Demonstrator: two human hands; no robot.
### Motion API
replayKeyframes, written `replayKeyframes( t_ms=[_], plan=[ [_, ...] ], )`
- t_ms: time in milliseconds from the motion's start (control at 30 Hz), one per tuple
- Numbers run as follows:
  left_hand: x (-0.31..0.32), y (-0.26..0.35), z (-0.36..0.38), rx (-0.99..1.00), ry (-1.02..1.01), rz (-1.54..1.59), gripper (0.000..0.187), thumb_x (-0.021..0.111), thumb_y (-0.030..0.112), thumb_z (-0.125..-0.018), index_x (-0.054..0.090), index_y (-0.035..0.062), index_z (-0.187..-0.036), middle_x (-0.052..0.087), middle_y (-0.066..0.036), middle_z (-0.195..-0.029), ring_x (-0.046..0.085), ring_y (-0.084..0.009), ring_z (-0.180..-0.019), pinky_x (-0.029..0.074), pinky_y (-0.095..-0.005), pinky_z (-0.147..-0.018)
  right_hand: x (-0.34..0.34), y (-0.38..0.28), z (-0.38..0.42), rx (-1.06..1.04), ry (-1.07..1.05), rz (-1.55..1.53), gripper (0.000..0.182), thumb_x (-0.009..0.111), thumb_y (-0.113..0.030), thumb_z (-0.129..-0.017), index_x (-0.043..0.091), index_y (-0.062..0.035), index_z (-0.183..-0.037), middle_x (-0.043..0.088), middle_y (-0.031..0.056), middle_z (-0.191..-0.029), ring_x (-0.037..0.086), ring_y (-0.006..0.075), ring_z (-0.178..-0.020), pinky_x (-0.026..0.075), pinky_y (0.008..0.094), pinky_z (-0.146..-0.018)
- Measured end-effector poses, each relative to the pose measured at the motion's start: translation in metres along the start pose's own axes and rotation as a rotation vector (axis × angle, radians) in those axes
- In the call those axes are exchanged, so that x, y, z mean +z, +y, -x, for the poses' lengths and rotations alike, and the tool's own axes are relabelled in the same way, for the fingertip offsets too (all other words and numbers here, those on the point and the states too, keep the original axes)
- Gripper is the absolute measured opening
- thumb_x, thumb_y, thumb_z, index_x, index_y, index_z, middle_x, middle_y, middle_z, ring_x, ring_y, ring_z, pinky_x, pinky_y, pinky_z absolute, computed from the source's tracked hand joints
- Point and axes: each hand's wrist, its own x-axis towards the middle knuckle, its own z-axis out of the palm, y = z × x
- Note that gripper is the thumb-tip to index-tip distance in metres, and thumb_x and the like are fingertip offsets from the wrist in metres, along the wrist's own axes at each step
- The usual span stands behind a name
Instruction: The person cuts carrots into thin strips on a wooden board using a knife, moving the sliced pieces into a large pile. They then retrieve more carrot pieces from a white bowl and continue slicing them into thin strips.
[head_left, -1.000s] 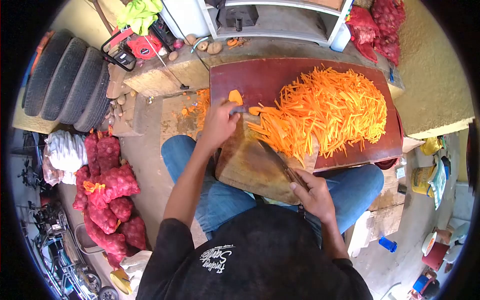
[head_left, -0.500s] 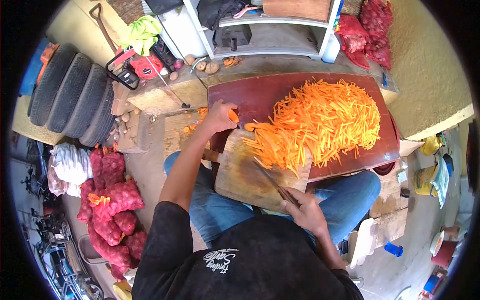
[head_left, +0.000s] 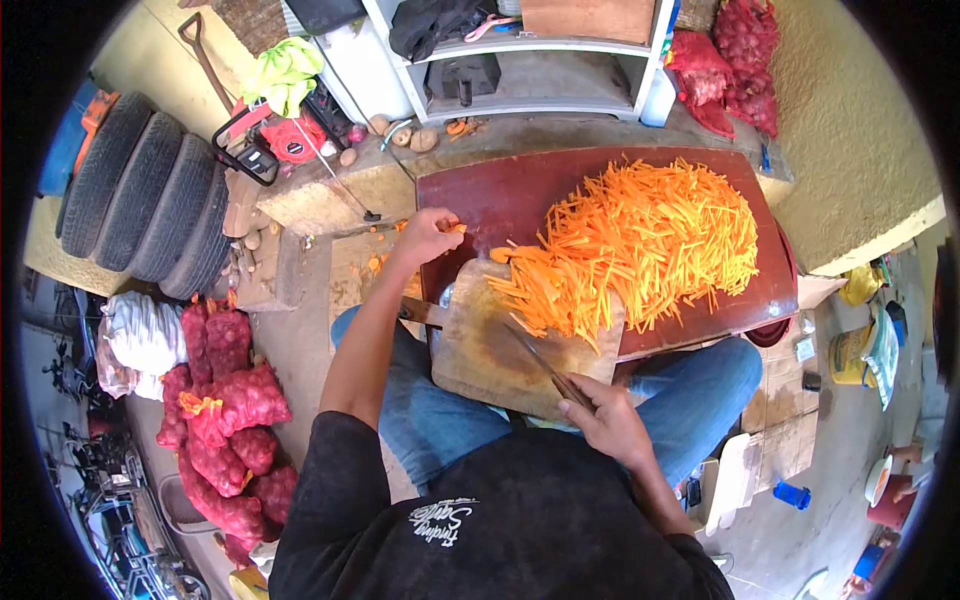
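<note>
My left hand point(head_left: 430, 238) is closed over the left edge of the dark red tabletop point(head_left: 490, 185), with an orange carrot piece point(head_left: 457, 228) showing at its fingertips. My right hand point(head_left: 608, 422) grips the handle of a knife point(head_left: 545, 362), whose blade lies over the wooden cutting board point(head_left: 480, 345). The board rests at the near edge of the tabletop, above my lap. A large heap of carrot sticks point(head_left: 660, 240) covers much of the tabletop and spills onto the board's far right part.
Red mesh sacks point(head_left: 240, 400) lie on the floor at the left, near stacked tires point(head_left: 140, 190). Behind the tabletop stands a white shelf point(head_left: 540, 108). More red sacks point(head_left: 735, 80) are at the back right. Carrot scraps point(head_left: 375, 263) lie on cardboard left of the tabletop.
My left hand has moved slightly left and turned, so less of the carrot piece shows. My right hand and the knife have barely moved.
</note>
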Motion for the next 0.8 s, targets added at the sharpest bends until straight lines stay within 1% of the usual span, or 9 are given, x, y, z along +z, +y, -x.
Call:
replayKeyframes(
  t_ms=[33, 133, 233, 333, 433, 467, 567, 733, 800],
  plan=[
    [-0.001, 0.004, 0.003, -0.06, -0.013, 0.106, 0.033, 0.086, 0.011, -0.08, 0.078, -0.0011, -0.11, 0.073, -0.011, -0.087, 0.073, -0.0216, -0.082, 0.058, -0.0354, -0.072, 0.001, 0.0, 0.0, -0.017, 0.006, -0.002, 0.04, 0.078, -0.015, -0.103, 0.07, 0.0047, -0.137, 0.077, 0.0203, -0.094, 0.075, 0.0197, -0.084, 0.06, 0.0384, -0.079],
    [-0.004, 0.012, 0.011, 0.073, 0.086, 0.018, 0.032, 0.079, 0.007, -0.086, 0.079, -0.0013, -0.117, 0.074, -0.015, -0.088, 0.073, -0.0186, -0.086, 0.059, -0.0343, -0.075, 0.001, -0.001, -0.001, -0.044, 0.021, 0.034, 0.041, 0.078, -0.016, -0.103, 0.07, 0.0044, -0.137, 0.076, 0.0209, -0.093, 0.074, 0.0196, -0.082, 0.059, 0.0382, -0.078],
    [-0.008, 0.047, 0.035, 0.08, 0.061, -0.331, 0.034, 0.076, 0.006, -0.093, 0.079, -0.0037, -0.126, 0.081, -0.016, -0.097, 0.077, -0.0216, -0.083, 0.061, -0.0355, -0.077, 0.001, -0.001, -0.001, -0.037, 0.021, 0.056, 0.04, 0.078, -0.016, -0.103, 0.07, 0.004, -0.137, 0.075, 0.0215, -0.093, 0.073, 0.0189, -0.081, 0.059, 0.0381, -0.078],
    [-0.001, 0.032, 0.044, 0.433, 0.207, -0.537, 0.037, 0.073, 0.005, -0.095, 0.074, -0.0049, -0.13, 0.08, -0.026, -0.103, 0.079, -0.0375, -0.089, 0.062, -0.0456, -0.079, -0.002, -0.004, -0.003, 0.012, 0.008, 0.031, 0.04, 0.079, -0.015, -0.102, 0.071, 0.0044, -0.137, 0.077, 0.0215, -0.094, 0.074, 0.0193, -0.083, 0.059, 0.0384, -0.079],
    [0.015, 0.066, 0.092, 0.43, 0.198, -0.573, 0.037, 0.07, 0.005, -0.096, 0.07, -0.0046, -0.131, 0.076, -0.031, -0.107, 0.075, -0.0486, -0.095, 0.06, -0.0538, -0.08, -0.004, 0.002, 0.0, 0.003, 0.056, 0.03, 0.041, 0.079, -0.013, -0.102, 0.071, 0.005, -0.138, 0.078, 0.0217, -0.096, 0.075, 0.0194, -0.085, 0.059, 0.0378, -0.08],
    [0.022, 0.07, 0.11, 0.3, 0.087, -0.688, 0.034, 0.069, 0.007, -0.098, 0.068, -0.0026, -0.13, 0.075, -0.028, -0.105, 0.075, -0.0481, -0.091, 0.059, -0.0573, -0.079, -0.004, 0.007, 0.002, 0.001, 0.071, 0.034, 0.042, 0.078, -0.012, -0.102, 0.07, 0.0059, -0.139, 0.079, 0.0207, -0.098, 0.075, 0.0184, -0.086, 0.06, 0.0367, -0.081],
    [0.066, 0.063, 0.16, 0.522, 0.105, -0.613, 0.034, 0.075, 0.008, -0.095, 0.071, 0.0004, -0.128, 0.075, -0.024, -0.108, 0.074, -0.0469, -0.096, 0.061, -0.0534, -0.086, -0.007, 0.01, 0.003, -0.006, 0.112, -0.001, 0.041, 0.079, -0.014, -0.101, 0.07, 0.0056, -0.136, 0.075, 0.0288, -0.095, 0.079, 0.0357, -0.086, 0.059, 0.043, -0.08],
    [0.082, 0.087, 0.19, 0.453, 0.049, -0.46, 0.046, 0.083, 0.005, -0.086, 0.072, 0.0008, -0.131, 0.073, -0.021, -0.127, 0.069, -0.0449, -0.117, 0.058, -0.0501, -0.101, -0.009, 0.01, 0.003, -0.026, 0.088, 0.033, 0.04, 0.078, -0.013, -0.101, 0.07, 0.0053, -0.135, 0.074, 0.0267, -0.092, 0.076, 0.0316, -0.08, 0.059, 0.0412, -0.078],
    [0.071, 0.083, 0.182, 0.481, -0.02, -0.464, 0.05, 0.083, 0.003, -0.084, 0.072, 0.0001, -0.133, 0.071, -0.022, -0.135, 0.065, -0.0444, -0.124, 0.055, -0.0509, -0.107, -0.012, 0.001, 0.004, 0.078, 0.036, 0.007, 0.041, 0.078, -0.011, -0.102, 0.07, 0.0061, -0.138, 0.077, 0.0195, -0.095, 0.073, 0.0207, -0.084, 0.059, 0.0371, -0.08]
  ],
)
